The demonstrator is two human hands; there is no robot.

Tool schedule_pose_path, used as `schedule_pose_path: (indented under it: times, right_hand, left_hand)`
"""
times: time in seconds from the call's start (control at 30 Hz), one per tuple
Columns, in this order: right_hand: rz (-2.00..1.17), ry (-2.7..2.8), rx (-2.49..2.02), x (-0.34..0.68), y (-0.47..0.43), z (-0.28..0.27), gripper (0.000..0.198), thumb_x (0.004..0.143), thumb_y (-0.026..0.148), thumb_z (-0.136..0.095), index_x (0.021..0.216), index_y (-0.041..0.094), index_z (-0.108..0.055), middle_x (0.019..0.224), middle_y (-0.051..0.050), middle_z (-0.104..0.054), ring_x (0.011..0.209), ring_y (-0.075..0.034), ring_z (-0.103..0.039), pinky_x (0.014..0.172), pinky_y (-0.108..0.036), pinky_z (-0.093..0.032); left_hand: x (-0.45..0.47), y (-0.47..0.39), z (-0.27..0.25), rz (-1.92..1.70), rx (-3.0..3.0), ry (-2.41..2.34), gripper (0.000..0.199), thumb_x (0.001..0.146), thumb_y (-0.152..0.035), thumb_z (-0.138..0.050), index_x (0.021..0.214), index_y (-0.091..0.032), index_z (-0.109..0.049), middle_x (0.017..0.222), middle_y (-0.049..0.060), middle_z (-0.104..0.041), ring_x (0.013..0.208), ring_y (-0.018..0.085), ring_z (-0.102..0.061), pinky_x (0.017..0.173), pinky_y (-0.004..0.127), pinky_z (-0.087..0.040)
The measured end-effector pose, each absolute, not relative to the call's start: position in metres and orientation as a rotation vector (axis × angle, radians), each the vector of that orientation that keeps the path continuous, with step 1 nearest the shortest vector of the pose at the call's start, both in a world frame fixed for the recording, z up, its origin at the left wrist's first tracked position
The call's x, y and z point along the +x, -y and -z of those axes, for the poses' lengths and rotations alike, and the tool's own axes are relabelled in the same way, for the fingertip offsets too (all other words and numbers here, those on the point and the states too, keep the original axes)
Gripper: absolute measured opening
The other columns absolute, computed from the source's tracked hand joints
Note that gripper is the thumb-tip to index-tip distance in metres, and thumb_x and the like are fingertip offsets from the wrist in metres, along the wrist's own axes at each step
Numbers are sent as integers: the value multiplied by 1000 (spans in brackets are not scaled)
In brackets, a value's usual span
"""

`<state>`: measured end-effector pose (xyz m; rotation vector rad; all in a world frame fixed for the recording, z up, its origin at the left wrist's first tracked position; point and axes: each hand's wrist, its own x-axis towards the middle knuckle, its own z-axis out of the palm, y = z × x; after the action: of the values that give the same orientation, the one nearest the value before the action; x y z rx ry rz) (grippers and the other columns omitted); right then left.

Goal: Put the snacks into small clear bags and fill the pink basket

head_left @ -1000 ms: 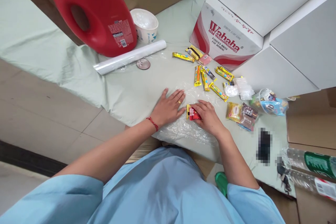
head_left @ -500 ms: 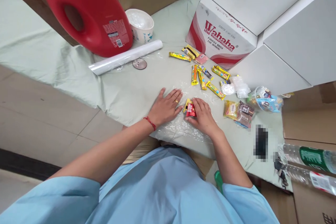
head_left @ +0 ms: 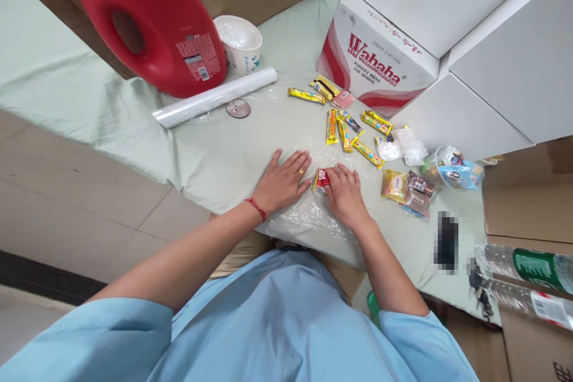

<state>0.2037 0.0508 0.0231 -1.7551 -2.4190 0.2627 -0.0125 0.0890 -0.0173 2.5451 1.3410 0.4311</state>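
My left hand lies flat, fingers spread, on a sheet of clear plastic wrap spread on the pale green table cover. My right hand rests on a small red and yellow snack packet and presses it onto the wrap, between both hands. Several yellow snack bars lie scattered just beyond the hands. A roll of plastic wrap lies farther back on the left.
A red jug, a white bowl and a round metal lid stand at the back. A Wahaha carton and white boxes are on the right. More snacks and bottles lie right.
My right hand has turned the red packet and slid it slightly left towards my left hand, now covering more of it. My left hand has stayed flat on the wrap.
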Motion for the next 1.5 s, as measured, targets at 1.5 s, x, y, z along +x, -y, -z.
schedule_pose_path:
  times: [1.5]
  right_hand:
    - [-825, 2100, -1311, 288, 45, -47, 21, 108, 33, -52, 102, 24, -70, 95, -7, -76, 88, -21, -70, 81, -36, -58]
  left_hand:
    - [-111, -52, -14, -304, 2092, -897, 33, 103, -50, -51, 99, -27, -73, 134, 7, -76, 131, 28, -68, 121, 50, -45]
